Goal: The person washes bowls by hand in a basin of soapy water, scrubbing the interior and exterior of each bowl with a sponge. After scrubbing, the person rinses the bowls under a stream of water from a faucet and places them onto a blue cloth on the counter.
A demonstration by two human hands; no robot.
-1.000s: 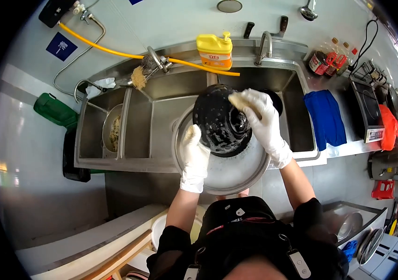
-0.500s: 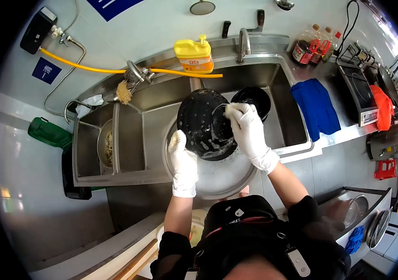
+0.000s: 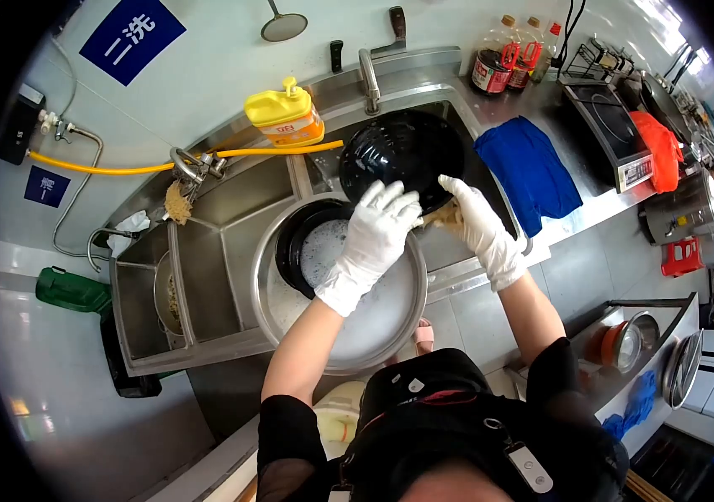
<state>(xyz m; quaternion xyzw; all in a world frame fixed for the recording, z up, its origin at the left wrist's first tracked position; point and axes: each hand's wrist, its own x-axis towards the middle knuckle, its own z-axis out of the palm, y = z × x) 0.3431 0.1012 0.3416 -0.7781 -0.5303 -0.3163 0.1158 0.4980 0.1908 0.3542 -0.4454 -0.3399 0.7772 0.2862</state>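
Observation:
A large black bowl (image 3: 403,155) lies in the right sink basin, its shiny inside showing. My left hand (image 3: 374,238), in a white glove, is at the bowl's near edge with its fingers spread; whether it touches the rim is unclear. My gloved right hand (image 3: 482,230) is closed around a tan scrubbing pad or cloth (image 3: 442,216), just right of my left fingers. Below my left hand, a wide metal basin (image 3: 416,309) of foamy water rests across the sink's front edge. Another black bowl (image 3: 290,251) sits in that water with suds inside, partly hidden by my left hand.
A yellow jug (image 3: 284,117) stands behind the sink beside a faucet (image 3: 369,84) and a yellow hose (image 3: 106,171). On the right counter are a blue cloth (image 3: 529,171), bottles (image 3: 493,67) and a cooktop (image 3: 608,125). A green lid (image 3: 72,289) is at left.
The large black bowl has gone from above the basin to the right sink. My left hand has left its side and opened. The view has shifted, and the soapy bowl in the basin is now visible.

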